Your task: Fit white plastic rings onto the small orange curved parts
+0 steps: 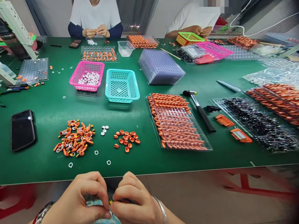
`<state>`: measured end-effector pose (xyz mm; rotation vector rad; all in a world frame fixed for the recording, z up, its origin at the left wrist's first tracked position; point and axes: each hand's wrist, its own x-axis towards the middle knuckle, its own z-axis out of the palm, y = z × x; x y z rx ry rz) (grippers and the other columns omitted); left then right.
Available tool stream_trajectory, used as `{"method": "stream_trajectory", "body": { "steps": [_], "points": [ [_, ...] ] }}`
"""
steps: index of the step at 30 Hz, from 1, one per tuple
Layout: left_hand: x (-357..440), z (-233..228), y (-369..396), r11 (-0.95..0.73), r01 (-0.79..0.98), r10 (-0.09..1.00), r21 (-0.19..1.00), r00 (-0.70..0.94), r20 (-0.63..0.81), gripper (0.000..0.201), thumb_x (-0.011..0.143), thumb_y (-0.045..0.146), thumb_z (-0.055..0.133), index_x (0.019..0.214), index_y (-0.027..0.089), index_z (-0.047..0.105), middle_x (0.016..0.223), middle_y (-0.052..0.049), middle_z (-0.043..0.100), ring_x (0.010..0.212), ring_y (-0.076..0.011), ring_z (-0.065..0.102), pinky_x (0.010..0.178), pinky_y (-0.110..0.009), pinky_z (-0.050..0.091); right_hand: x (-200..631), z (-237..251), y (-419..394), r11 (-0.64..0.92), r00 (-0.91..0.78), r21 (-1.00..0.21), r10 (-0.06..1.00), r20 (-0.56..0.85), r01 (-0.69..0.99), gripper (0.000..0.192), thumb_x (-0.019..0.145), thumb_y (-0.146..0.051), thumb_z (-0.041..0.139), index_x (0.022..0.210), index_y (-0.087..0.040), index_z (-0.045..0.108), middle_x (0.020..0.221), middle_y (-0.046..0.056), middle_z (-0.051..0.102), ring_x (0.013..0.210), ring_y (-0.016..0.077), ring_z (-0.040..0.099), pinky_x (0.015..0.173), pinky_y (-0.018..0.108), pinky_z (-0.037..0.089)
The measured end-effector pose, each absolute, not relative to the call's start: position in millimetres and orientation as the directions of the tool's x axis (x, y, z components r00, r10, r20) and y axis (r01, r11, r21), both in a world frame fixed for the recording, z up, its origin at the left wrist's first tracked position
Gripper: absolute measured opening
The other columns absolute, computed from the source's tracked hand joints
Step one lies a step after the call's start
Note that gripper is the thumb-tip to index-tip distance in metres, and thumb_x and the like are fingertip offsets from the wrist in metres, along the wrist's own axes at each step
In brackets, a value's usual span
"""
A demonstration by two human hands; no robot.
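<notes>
Centrally, just below the front edge of the worktop (51,102), the left hand (87,194) and right hand (137,199) meet, fingertips pinched on one yellow-tipped piece (111,202), mostly hidden, above a blue cloth (107,220). Work appears partway along: this piece is being handled, while a heap of orange pieces (76,143) lies loose; whether these are finished or waiting cannot be told. The orange caps (125,142) and white discs (104,130) beside it seem unused. Counts: four loose discs, about sixteen caps, three white rings (106,162) near the front edge, one turquoise basket (120,99), one hammer (202,115); the heap overlaps too much to count.
</notes>
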<state>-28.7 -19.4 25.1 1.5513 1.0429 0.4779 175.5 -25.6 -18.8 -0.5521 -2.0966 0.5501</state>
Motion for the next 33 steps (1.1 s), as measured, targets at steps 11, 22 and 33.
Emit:
{"method": "stream_trajectory", "body": {
  "steps": [11, 22, 33],
  "points": [
    [-28.7, 28.5, -33.9, -0.335, 0.458, 0.866, 0.824, 0.493, 0.078, 0.031, 0.093, 0.022, 0.049, 0.073, 0.027, 0.073, 0.072, -0.003, 0.062, 0.063, -0.0148, 0.059, 0.063, -0.025, 0.051, 173.6, -16.9, -26.7, 0.794, -0.485, -0.568, 0.593, 0.643, 0.217, 0.009, 0.093, -0.017, 0.050, 0.096, -0.020, 0.058, 0.070, 0.004, 0.066, 0.063, 0.0170, 0.057, 0.058, 0.031, 0.043],
    [-29.3, 22.7, -41.8, -0.475, 0.478, 0.855, 0.739, 0.449, 0.260, 0.023, 0.096, 0.024, 0.049, 0.085, 0.028, 0.069, 0.073, -0.004, 0.061, 0.064, -0.0177, 0.056, 0.061, -0.030, 0.046, 168.7, -21.0, -33.7, 0.751, -0.337, -0.608, 0.660, 0.672, 0.258, 0.013, 0.087, -0.010, 0.052, 0.095, -0.018, 0.058, 0.067, 0.004, 0.063, 0.061, 0.0172, 0.056, 0.055, 0.031, 0.048],
    [-47.4, 9.3, 36.5, -0.511, 0.760, 0.845, 0.401, 0.531, 0.069, 0.026, 0.091, 0.014, 0.045, 0.100, 0.022, 0.068, 0.094, -0.004, 0.074, 0.088, -0.0202, 0.067, 0.079, -0.030, 0.049, 179.1, -36.6, -21.4, 0.294, -0.083, -0.952, 0.954, 0.288, 0.081, 0.013, 0.087, -0.010, 0.053, 0.086, -0.022, 0.057, 0.081, 0.003, 0.068, 0.073, 0.0165, 0.066, 0.064, 0.026, 0.054]
  ]
}}
